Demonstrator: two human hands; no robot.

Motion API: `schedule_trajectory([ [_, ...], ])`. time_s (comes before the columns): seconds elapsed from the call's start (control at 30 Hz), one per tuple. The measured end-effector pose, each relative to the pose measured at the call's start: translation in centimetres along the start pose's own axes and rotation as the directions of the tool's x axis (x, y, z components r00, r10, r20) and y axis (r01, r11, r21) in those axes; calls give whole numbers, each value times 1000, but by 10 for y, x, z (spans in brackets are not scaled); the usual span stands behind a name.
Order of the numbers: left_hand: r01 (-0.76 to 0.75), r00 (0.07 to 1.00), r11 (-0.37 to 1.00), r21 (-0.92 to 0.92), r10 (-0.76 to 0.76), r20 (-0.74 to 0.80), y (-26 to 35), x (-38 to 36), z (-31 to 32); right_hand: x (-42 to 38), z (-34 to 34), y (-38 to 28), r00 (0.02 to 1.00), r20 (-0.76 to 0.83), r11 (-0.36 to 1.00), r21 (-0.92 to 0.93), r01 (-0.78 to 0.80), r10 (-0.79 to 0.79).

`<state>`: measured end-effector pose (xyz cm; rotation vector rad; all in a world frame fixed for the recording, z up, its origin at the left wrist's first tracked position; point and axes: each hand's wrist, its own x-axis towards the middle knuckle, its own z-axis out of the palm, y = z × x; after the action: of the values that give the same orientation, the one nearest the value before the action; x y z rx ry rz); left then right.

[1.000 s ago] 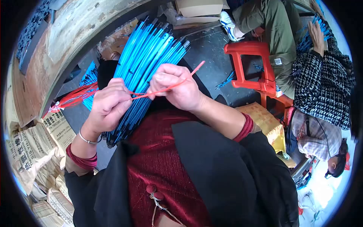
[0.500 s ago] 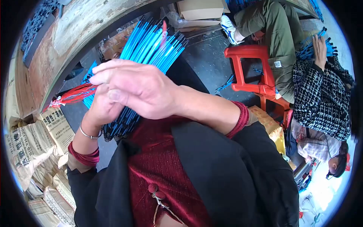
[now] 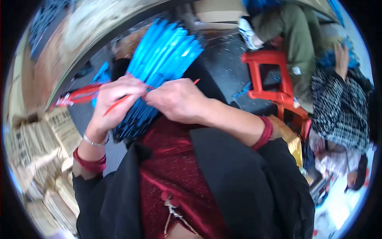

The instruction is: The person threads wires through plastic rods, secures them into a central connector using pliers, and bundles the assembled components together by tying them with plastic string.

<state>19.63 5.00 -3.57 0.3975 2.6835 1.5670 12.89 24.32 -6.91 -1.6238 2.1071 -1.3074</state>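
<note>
A thick bundle of thin blue sticks with dark ends (image 3: 163, 51) lies across my lap, slanting up to the right. At its middle, my left hand (image 3: 119, 95) and my right hand (image 3: 179, 100) are closed close together, pinching a red tie (image 3: 114, 105). One end of the tie sticks out below my left hand's fingers, and another pokes out above the right hand. The part between my fingers is mostly hidden. A bunch of red ties (image 3: 81, 95) lies just left of my left hand.
A wooden table edge (image 3: 75, 55) curves along the upper left. Printed sacks (image 3: 38, 143) are stacked at the left. On the right stands a red plastic stool (image 3: 264, 55); beyond it sits another person (image 3: 338, 103), with a hand on more blue sticks (image 3: 350, 57).
My hands have come down from above the bundle, where the right crossed over the left, and now sit side by side at its middle. The red tie now shows in them.
</note>
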Motion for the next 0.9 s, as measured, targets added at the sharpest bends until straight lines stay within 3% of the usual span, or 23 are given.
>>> schedule_trajectory([
  [0.07,9,1000,1000,-2,-9,-17,4,-6,-3,8,-7,-1,987,124,993,-42,110,-104],
  [0.1,93,993,994,-48,-96,-64,5,-12,-1,16,-10,5,973,-22,964,132,230,-229],
  [0.13,157,982,987,-35,-160,-104,9,-15,-1,26,-19,1,991,-88,970,209,122,-106],
  [0.17,95,989,994,46,-89,-120,12,-15,-2,34,-22,0,978,-191,993,60,98,-85],
  [0.23,203,952,979,-12,-200,-233,15,-18,7,38,-13,3,991,-107,994,-78,78,-86],
  [0.3,51,943,955,291,50,-328,6,-19,15,39,6,12,991,-92,986,-143,88,-102],
  [0.33,-43,934,890,453,197,-298,4,-19,15,39,10,15,992,-100,990,-123,69,-81],
  [0.43,-136,906,791,597,343,-249,7,-17,12,37,18,16,993,-119,997,-82,-2,-8],
  [0.5,-162,904,749,642,374,-208,8,-16,11,38,17,9,993,-116,997,-82,-16,6],
  [0.67,-279,902,634,722,430,-29,18,-5,3,40,28,10,953,-299,997,-44,-67,51],
  [0.9,-252,905,496,831,426,20,-1,0,-9,38,24,9,973,-228,995,-92,-45,23],
])
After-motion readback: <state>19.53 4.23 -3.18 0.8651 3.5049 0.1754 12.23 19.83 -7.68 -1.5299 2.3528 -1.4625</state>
